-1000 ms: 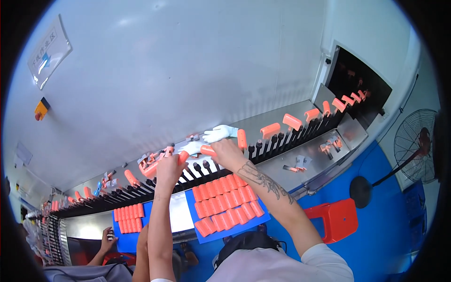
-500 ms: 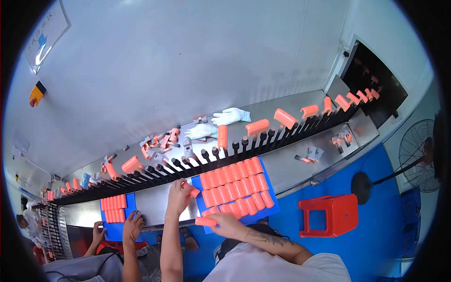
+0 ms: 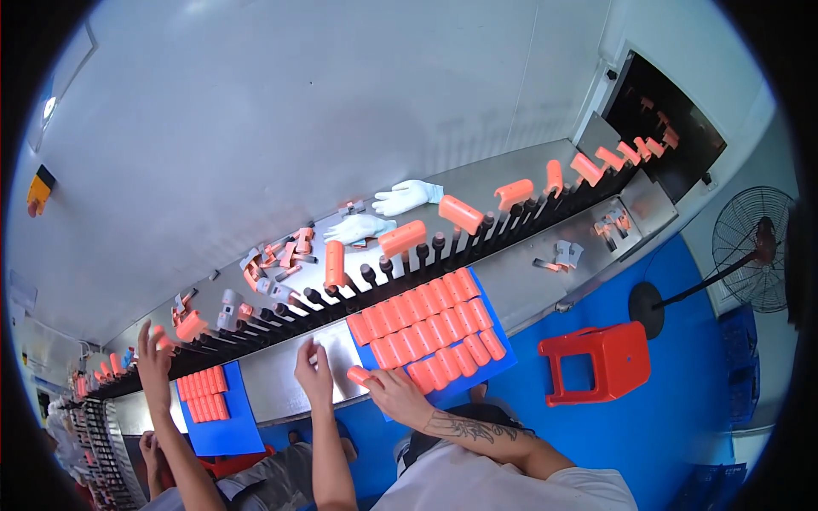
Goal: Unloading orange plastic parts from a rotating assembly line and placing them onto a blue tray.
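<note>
My right hand (image 3: 396, 396) is closed around an orange curved plastic shell (image 3: 359, 375), at the near left corner of a blue sheet (image 3: 504, 347). Rows of similar orange shells (image 3: 430, 336) lie side by side on that sheet. To the left, my left hand (image 3: 315, 373) is raised over the metal ledge (image 3: 285, 375). Its fingers are loosely bent and apart, with no shell visible in them. Beyond both hands runs a line of black upright holders (image 3: 368, 274), some topped by orange shells (image 3: 334, 264).
A co-worker's hand (image 3: 155, 362) reaches the line at left, beside another blue sheet (image 3: 243, 417) with orange shells. White gloves (image 3: 409, 197) and scattered pieces (image 3: 285, 254) lie behind the holders. A red stool (image 3: 596, 362) and a fan (image 3: 750, 247) stand at right.
My left hand has let go of its shell and drawn back nearer; a shell now sits at the far row's left end. Shells on holders moved left. The co-worker's hand rose to the line.
</note>
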The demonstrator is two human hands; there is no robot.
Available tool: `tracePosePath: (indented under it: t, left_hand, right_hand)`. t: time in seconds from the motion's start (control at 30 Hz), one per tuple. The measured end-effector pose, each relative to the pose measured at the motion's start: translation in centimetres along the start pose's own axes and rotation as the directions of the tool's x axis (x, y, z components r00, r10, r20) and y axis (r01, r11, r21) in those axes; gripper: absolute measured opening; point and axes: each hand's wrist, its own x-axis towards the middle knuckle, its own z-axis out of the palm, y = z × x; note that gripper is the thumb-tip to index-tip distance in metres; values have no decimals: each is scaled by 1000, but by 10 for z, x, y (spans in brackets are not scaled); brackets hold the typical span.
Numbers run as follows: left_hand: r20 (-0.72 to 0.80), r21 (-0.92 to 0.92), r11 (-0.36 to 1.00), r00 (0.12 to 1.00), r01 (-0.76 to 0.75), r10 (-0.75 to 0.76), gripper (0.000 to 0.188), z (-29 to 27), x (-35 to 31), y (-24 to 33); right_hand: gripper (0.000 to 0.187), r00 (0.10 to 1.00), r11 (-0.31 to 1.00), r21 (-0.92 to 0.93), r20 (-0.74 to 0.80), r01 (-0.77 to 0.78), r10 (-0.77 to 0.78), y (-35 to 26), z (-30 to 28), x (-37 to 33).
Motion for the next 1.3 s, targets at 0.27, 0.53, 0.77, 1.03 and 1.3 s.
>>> tracePosePath:
  t: [0.27, 0.53, 0.77, 1.03, 1.3]
  left_hand:
    - [255, -73, 935, 912, 348, -320, 51, 8, -32, 4]
    - [212, 126, 989, 972, 79, -105, 44, 32, -11, -33]
    - [214, 147, 962, 942, 231, -259, 43, 31, -14, -14]
    - [168, -37, 941, 930, 338, -327, 32, 5, -71, -31]
    - [55, 204, 944, 960, 260, -276, 32, 14, -172, 12]
  right_hand:
    - [21, 995, 992, -114, -79, 57, -66, -4, 28, 14]
    - [24, 986, 997, -76, -163, 13, -25, 3, 1, 7]
    - [18, 781, 850, 21, -384, -527, 493, 63, -59, -59]
    - [25, 595, 715, 79, -495, -695, 633, 149, -81, -111]
    - [31, 621, 600, 561, -184, -571, 762, 200, -86, -179]
